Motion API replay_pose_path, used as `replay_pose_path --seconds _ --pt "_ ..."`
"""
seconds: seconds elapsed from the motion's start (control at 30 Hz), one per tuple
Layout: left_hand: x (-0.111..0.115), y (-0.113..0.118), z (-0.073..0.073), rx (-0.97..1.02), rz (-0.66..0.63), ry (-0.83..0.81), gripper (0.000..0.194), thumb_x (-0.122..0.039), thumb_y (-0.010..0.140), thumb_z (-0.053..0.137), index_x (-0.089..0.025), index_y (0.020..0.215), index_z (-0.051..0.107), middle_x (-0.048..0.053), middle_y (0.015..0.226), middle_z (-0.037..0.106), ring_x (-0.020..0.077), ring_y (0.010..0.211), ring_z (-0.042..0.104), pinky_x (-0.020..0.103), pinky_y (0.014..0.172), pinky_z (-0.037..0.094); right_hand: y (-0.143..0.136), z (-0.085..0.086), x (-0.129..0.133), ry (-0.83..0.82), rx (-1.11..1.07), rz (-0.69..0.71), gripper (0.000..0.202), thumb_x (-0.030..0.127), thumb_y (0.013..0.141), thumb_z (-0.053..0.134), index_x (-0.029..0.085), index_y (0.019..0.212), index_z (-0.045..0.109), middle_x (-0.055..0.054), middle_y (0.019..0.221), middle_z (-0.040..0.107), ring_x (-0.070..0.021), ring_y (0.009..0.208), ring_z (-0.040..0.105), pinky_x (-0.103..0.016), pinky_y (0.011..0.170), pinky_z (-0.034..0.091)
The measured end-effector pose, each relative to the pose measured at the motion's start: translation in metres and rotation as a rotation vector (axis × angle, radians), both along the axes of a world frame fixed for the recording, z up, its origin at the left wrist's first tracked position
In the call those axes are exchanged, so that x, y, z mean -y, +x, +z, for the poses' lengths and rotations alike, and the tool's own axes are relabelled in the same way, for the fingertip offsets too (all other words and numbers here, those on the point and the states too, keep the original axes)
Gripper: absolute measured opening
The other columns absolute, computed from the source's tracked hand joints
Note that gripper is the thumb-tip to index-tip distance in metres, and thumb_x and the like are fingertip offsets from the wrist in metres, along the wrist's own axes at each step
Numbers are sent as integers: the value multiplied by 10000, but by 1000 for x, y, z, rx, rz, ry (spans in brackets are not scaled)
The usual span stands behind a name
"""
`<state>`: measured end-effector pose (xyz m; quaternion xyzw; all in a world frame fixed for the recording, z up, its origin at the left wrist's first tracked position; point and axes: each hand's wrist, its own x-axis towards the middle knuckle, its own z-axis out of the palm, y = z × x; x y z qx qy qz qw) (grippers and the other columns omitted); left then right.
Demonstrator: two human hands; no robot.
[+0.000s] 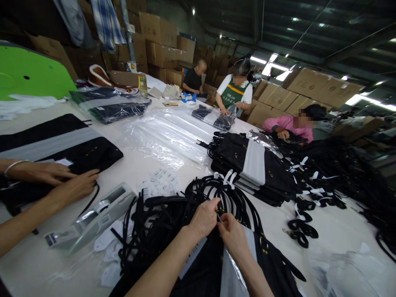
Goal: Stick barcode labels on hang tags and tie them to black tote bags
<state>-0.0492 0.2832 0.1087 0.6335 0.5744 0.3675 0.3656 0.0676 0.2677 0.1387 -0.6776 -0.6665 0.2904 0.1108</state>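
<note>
Low in the middle of the head view lies a pile of black bags (201, 274) with thin black straps and a grey-white band. My left hand (204, 216) is pinched on something thin and dark just above the pile. Close beside it, my right hand (232, 233) pinches the same small area, fingertips almost touching the left ones. What exactly the fingers hold is too small to name. Looped black straps (244, 202) fan out behind both hands. A white printed label (193, 258) lies on the bag under my left forearm.
A tape dispenser (102, 214) stands left of the pile, near another person's hands (74, 187) on a black bag (89, 150). Behind are small white tags (162, 181), clear plastic bags (173, 132) and stacked black bags (253, 161). Several people work farther back.
</note>
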Motion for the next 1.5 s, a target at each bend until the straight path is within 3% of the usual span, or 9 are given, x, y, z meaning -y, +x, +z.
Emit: replay_pose_path --seconds 0.3,0.43,0.63,0.87,1.03,1.27,1.5 --pt "-3 -17 5 -69 3 74 372 4 669 392 -151 954 573 23 749 579 154 727 549 264 720 444 -5 -5 -4 198 -66 -30 208 221 775 396 154 870 569 -83 888 598 -170 762 577 -288 714 432" --pt "-3 -16 3 -90 22 95 332 -10 704 384 -162 935 568 14 755 571 144 730 541 259 722 444 -11 -6 -8 252 -73 -1 223 218 787 403 154 875 597 -81 878 567 -178 796 567 -290 734 432" --pt "-2 -15 0 -123 58 153 326 -24 727 377 -163 969 545 22 789 566 141 742 530 262 712 452 -19 -7 -13 237 -84 37 197 187 763 450 171 846 628 -63 832 567 -175 766 570 -285 710 437" --pt "0 -15 1 -204 81 224 298 -17 767 334 -163 904 554 29 784 543 151 780 514 279 739 455 -13 -12 -18 218 -132 -15 242 135 732 418 155 889 602 -78 902 590 -179 855 570 -299 797 441" --pt "1 -17 9 -334 44 256 274 -23 804 319 -148 792 562 59 793 524 186 794 476 317 735 443 0 -7 -9 196 -129 -80 277 236 790 358 133 914 584 -115 952 587 -196 871 571 -322 800 448" --pt "-5 -18 19 -460 10 169 283 15 782 331 -142 700 551 62 773 498 187 786 475 331 764 437 17 -10 25 174 35 -31 320 287 728 498 132 995 579 -132 1031 582 -268 1007 512 -397 890 391" --pt "-17 -20 31 -433 46 -28 258 31 740 369 -128 728 572 89 865 529 197 812 530 346 772 421 17 -9 32 224 233 122 329 266 797 447 132 1076 558 -129 1036 595 -259 956 546 -378 832 427"
